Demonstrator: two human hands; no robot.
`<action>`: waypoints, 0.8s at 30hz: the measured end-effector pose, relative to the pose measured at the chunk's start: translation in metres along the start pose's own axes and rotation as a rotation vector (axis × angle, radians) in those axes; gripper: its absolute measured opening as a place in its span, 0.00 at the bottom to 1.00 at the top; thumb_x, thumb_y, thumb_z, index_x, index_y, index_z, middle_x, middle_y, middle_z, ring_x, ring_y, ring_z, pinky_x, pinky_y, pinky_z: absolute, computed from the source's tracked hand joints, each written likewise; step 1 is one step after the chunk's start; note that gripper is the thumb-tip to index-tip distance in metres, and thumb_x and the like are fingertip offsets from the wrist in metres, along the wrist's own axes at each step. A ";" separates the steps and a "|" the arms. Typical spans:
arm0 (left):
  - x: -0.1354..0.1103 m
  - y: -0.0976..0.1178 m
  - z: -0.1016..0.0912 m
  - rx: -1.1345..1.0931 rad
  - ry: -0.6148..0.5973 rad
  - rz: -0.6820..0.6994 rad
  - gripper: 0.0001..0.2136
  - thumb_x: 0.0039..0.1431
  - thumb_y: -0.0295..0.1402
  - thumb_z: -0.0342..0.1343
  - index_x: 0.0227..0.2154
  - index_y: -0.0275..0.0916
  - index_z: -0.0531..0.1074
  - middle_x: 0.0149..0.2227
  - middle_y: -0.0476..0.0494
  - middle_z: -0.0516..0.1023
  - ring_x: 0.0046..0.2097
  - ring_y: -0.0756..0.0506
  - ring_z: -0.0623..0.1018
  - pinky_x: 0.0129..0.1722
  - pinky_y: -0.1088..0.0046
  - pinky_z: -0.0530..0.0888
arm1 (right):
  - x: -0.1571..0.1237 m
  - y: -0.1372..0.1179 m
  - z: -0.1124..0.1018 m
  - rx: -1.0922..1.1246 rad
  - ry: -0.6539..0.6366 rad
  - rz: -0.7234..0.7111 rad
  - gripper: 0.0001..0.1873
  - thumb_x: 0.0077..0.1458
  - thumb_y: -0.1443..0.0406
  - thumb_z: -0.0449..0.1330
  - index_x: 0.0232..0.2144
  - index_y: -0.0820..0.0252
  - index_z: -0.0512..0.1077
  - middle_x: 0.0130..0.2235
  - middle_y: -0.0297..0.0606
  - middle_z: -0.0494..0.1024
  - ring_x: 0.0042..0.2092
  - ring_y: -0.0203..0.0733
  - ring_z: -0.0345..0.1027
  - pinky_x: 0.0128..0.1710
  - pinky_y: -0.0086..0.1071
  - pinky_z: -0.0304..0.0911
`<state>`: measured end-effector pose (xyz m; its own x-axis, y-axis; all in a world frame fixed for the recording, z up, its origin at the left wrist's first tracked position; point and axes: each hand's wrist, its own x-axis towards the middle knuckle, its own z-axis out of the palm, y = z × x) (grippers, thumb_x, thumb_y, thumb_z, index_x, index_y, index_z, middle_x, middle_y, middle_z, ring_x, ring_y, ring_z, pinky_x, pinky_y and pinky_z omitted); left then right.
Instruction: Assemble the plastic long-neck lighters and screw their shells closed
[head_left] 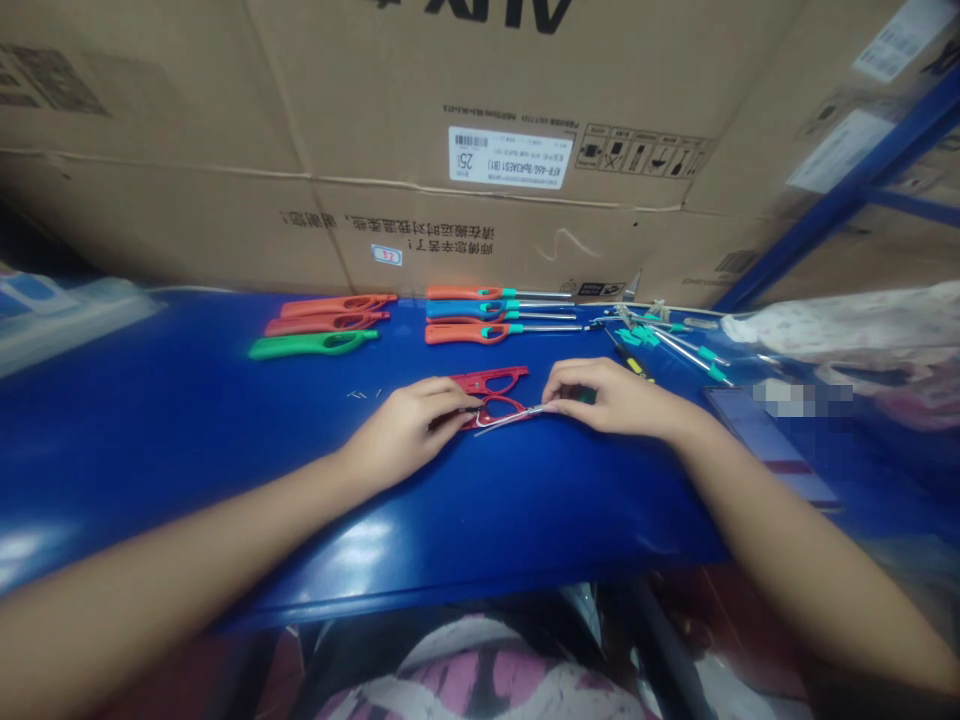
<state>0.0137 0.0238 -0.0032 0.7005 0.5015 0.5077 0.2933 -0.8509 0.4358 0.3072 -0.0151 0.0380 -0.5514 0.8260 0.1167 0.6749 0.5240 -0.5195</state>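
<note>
My left hand (420, 425) is closed in a pinch on the handle end of a red lighter shell half (506, 404), which lies low over the blue table. A small dark part shows at its fingertips. Another red shell half (499, 381) lies just behind. With thumb and forefinger, my right hand (600, 395) pinches a thin silver metal piece (517, 416) that reaches left across the front shell. Whether it is a tool or a lighter part I cannot tell. Something dark green shows partly within the right palm. Several small metal pins (366, 394) lie left of the shells.
Orange, red and green lighter shells (319, 343) lie at the back left. Orange and blue lighters with metal tubes (469, 331) lie beside them. Loose tubes with teal ends (679, 345), a yellow-black tool (636, 367) and a phone-like slab (772, 445) are right. A cardboard box (375, 130) stands behind.
</note>
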 end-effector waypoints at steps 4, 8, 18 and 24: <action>0.000 0.001 0.000 -0.001 -0.002 -0.003 0.09 0.68 0.29 0.54 0.45 0.38 0.78 0.43 0.41 0.81 0.44 0.45 0.81 0.45 0.69 0.79 | 0.000 0.002 0.001 -0.006 0.016 -0.023 0.08 0.64 0.62 0.59 0.35 0.60 0.76 0.38 0.40 0.78 0.39 0.40 0.70 0.41 0.35 0.65; 0.001 0.001 0.000 -0.015 0.003 0.006 0.09 0.68 0.29 0.54 0.45 0.38 0.78 0.43 0.41 0.81 0.44 0.45 0.81 0.46 0.69 0.79 | 0.001 0.002 0.001 -0.042 -0.002 -0.008 0.08 0.63 0.62 0.60 0.35 0.60 0.76 0.37 0.39 0.78 0.38 0.40 0.70 0.40 0.34 0.64; 0.002 -0.001 0.001 -0.010 0.011 0.009 0.08 0.67 0.29 0.56 0.44 0.37 0.79 0.42 0.41 0.81 0.43 0.46 0.81 0.45 0.69 0.79 | -0.002 -0.002 -0.002 -0.065 -0.035 0.007 0.06 0.62 0.64 0.61 0.33 0.60 0.76 0.35 0.38 0.77 0.37 0.40 0.70 0.38 0.33 0.62; 0.003 0.001 0.001 -0.026 0.011 0.012 0.09 0.67 0.29 0.55 0.44 0.38 0.79 0.41 0.41 0.82 0.43 0.45 0.82 0.44 0.69 0.79 | -0.001 -0.004 0.001 -0.165 -0.025 0.017 0.06 0.62 0.64 0.61 0.33 0.59 0.76 0.35 0.37 0.77 0.36 0.39 0.69 0.36 0.32 0.59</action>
<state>0.0165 0.0246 -0.0020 0.6968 0.4930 0.5210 0.2679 -0.8527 0.4486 0.3051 -0.0184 0.0392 -0.5496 0.8309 0.0872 0.7548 0.5386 -0.3746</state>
